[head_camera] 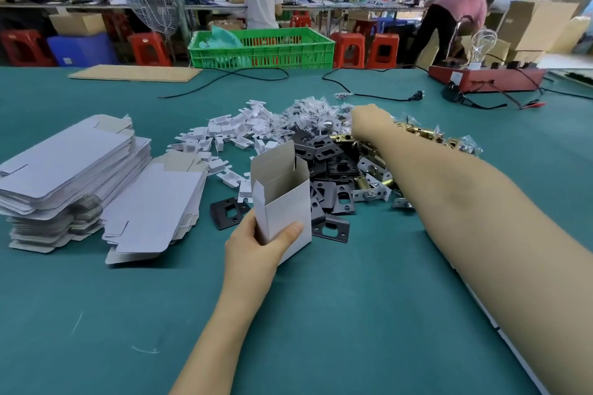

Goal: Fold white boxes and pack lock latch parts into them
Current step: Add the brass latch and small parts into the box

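Box (282,199) (top open) in left grip (256,244); right grip's (369,120) state unclear.

**Where things lie on the worktop**

On the worktop (321,314), two stacks of flat box blanks (73,170) sit at the left. To their right, near the middle, the left hand (253,244) holds an upright folded box (282,199), top open. Behind and right of the box lies a heap of latch plates (330,167); behind that, small cardboard inserts (231,131) and bagged screws (308,119). The right hand (369,120) rests on the heap's far side, beside latch bolts (417,131). A crate (261,48) stands beyond the far edge.
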{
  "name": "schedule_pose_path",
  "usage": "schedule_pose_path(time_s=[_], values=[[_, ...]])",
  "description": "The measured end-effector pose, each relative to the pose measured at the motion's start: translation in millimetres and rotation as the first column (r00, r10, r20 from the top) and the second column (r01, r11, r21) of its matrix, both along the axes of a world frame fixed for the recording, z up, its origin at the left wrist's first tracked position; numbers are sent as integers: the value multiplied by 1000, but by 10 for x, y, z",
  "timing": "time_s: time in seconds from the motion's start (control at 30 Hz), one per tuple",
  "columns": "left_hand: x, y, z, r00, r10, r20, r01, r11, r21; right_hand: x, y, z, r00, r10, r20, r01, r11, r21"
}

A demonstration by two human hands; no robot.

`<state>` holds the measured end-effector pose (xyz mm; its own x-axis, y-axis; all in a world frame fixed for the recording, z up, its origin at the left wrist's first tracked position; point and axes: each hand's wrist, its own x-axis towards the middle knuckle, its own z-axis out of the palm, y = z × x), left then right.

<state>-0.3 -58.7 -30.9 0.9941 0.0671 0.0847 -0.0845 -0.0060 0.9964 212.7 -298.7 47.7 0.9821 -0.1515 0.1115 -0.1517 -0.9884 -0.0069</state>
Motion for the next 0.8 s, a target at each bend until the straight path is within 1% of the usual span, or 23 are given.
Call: schedule_pose_path(time_s=[0.07,0.1,0.13,0.2,0.27,0.3,0.33,0.4,0.43,0.47,0.53,0.6,0.7,0.8], values=[[3,7,-2,1000,0,4,0,1000,0,-96,-19,-36,989,-30,146,21,998,66],[9,12,-3,1000,1,7,-1,1000,1,-142,-19,-29,975,-52,218,23,991,134],[10,17,-3,1000,0,10,0,1000,3,-202,-13,0,957,-83,279,12,970,244],[15,17,2,1000,-4,25,4,1000,6,-349,16,126,926,-139,352,-38,891,452],[12,13,4,1000,-9,30,9,1000,7,-574,51,298,919,-139,370,-110,810,576],[7,13,10,1000,-9,28,8,1000,6,-711,64,373,923,-140,359,-138,750,647],[3,16,14,1000,-11,26,11,1000,5,-862,76,422,932,-150,331,-156,656,738],[-1,14,31,1000,-14,22,14,1000,2,-1228,95,485,954,-158,253,-174,394,902],[12,23,29,1000,-10,20,10,1000,2,-1388,117,491,964,-147,221,-175,270,947],[10,24,38,1000,-11,20,11,1000,2,-1552,124,485,970,-142,198,-170,187,968],[-10,21,50,1000,-10,21,10,1000,-5,-1844,131,446,974,-146,174,-161,97,982],[-21,12,51,1000,2,23,-2,1000,-5,-2071,141,407,972,-158,173,-163,76,984],[-40,1,59,1000,21,18,-21,1000,-5,-2300,196,371,974,-117,194,-182,105,978],[-67,-9,85,999,-31,30,32,999,-35,-2412,238,368,976,-58,209,-198,151,968]])
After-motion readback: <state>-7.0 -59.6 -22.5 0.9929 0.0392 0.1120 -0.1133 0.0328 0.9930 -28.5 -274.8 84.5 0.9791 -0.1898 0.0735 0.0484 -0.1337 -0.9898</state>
